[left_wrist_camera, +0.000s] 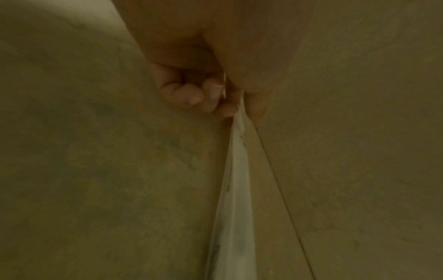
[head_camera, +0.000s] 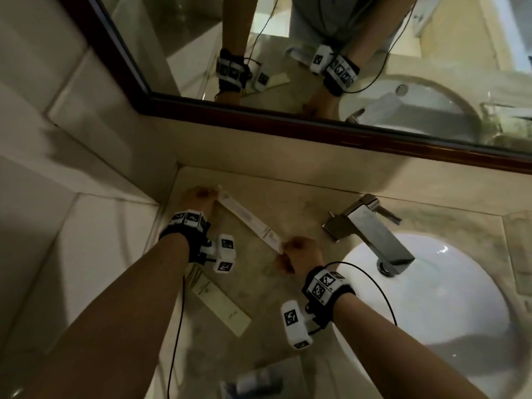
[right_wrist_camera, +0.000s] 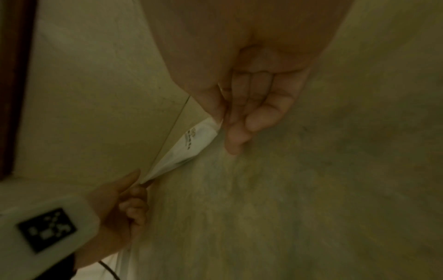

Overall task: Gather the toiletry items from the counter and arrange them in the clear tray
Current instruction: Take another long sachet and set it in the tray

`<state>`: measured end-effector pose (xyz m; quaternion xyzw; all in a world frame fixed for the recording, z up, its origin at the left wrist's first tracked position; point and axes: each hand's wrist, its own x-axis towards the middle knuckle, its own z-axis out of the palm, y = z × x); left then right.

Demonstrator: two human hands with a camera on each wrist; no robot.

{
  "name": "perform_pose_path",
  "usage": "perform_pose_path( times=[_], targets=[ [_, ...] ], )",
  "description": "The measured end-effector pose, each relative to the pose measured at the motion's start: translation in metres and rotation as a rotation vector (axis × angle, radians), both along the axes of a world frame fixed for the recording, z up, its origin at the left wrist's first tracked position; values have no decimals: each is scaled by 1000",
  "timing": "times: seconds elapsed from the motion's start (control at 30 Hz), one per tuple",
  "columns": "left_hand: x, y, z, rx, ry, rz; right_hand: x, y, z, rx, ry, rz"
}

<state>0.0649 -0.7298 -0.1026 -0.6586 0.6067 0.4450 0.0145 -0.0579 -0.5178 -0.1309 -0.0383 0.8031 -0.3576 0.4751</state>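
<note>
A long white toiletry packet (head_camera: 249, 218) stretches diagonally above the marble counter (head_camera: 288, 197), held at both ends. My left hand (head_camera: 201, 195) pinches its far end near the back corner; the left wrist view shows thumb and fingers curled on the packet (left_wrist_camera: 236, 170). My right hand (head_camera: 299, 249) pinches the near end, and in the right wrist view the packet (right_wrist_camera: 189, 145) runs from my right fingers (right_wrist_camera: 239, 132) to the left hand (right_wrist_camera: 124, 199). A second flat cream packet (head_camera: 221, 306) lies on the counter under my left forearm. No clear tray is plainly visible.
A chrome faucet (head_camera: 371, 228) and white sink basin (head_camera: 431, 298) sit to the right. A framed mirror (head_camera: 288, 67) lines the back wall, tiled wall at left. A blurred whitish object (head_camera: 253, 381) lies at the counter's front edge.
</note>
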Motion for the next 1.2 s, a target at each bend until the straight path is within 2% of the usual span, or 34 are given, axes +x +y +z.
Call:
perform_pose_path(
  times=[0.13, 0.3, 0.47, 0.57, 0.73, 0.87, 1.03, 1.1, 1.2],
  targets=[
    [3, 16, 11, 66, 99, 121, -3, 17, 1, -51, 72, 19],
    [27, 61, 24, 94, 294, 345, -6, 55, 16, -88, 122, 45],
    [55, 119, 38, 142, 418, 391, -9, 101, 48, -168, 229, 16],
    [57, 155, 50, 246, 505, 346, -11, 142, 63, -247, 300, 36],
    [46, 216, 61, 266, 428, 229, -22, 221, 77, -271, 372, -5],
    [24, 274, 68, 250, 432, 111, -42, 280, 83, -269, 442, -67],
    [-31, 353, 70, 278, 421, -60, -100, 367, 76, -227, 468, -115],
    [-63, 389, 67, 309, 430, -107, -128, 405, 72, -205, 474, -161],
    [-115, 445, 62, 332, 429, -152, -173, 466, 62, -145, 491, -141]
  ],
)
